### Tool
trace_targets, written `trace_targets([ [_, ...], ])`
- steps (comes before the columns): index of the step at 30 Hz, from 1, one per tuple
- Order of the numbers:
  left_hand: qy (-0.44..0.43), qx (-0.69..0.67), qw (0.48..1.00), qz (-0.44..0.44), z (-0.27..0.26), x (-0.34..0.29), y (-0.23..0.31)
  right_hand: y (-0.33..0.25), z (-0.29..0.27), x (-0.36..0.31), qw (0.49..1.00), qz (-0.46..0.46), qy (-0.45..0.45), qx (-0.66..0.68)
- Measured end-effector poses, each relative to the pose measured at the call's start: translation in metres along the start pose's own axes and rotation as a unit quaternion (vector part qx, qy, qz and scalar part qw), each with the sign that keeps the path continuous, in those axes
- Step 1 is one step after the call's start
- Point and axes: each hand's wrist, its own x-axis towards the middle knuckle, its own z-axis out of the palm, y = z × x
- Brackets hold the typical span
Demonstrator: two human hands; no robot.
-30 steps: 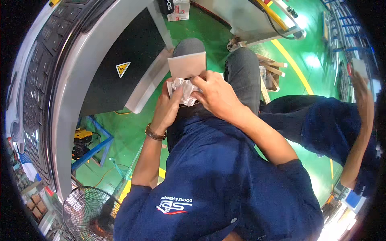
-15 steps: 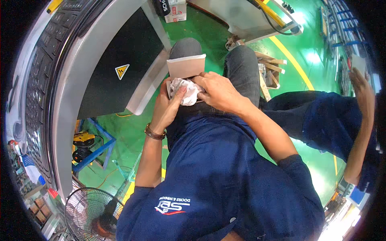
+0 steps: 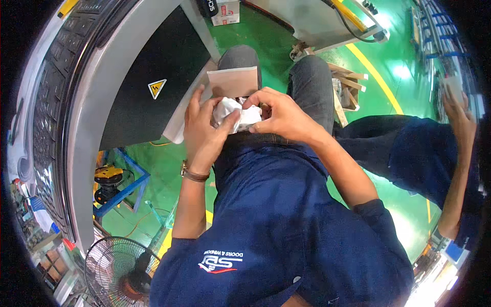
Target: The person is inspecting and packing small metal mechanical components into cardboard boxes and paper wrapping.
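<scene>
On my lap lies a small box whose pale lid flap (image 3: 233,82) is raised toward my knee. Crumpled white paper (image 3: 228,108) bunches up in front of the flap, hiding most of the box and whatever is inside it. From the left, my left hand (image 3: 203,129) holds the paper between thumb and fingers, with some fingertips lifted away from it. On the other side, my right hand (image 3: 280,115) pinches the paper's right part, index finger above and thumb below.
A grey machine with a black panel (image 3: 163,77) and keyboard (image 3: 48,117) stands close on my left. A black fan (image 3: 120,266) is at lower left. Beyond my right knee sits a wooden crate (image 3: 349,89). Another person's hand (image 3: 458,115) is at far right.
My left hand's fingers have lifted and spread along the box's left side. My right hand has shifted onto the paper, which now looks more spread out. The lid flap has tilted slightly.
</scene>
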Motion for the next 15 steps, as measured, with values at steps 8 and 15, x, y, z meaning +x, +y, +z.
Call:
trace_targets([
  [8, 0.027, -0.464, 0.864, -0.193, 0.010, -0.005, -0.040, -0.003, -0.002, 0.006, 1.000, 0.015, 0.008, 0.007],
  [15, 0.113, -0.531, 0.812, -0.215, 0.026, -0.009, -0.038, -0.022, 0.015, 0.022, 0.987, 0.042, 0.052, -0.145],
])
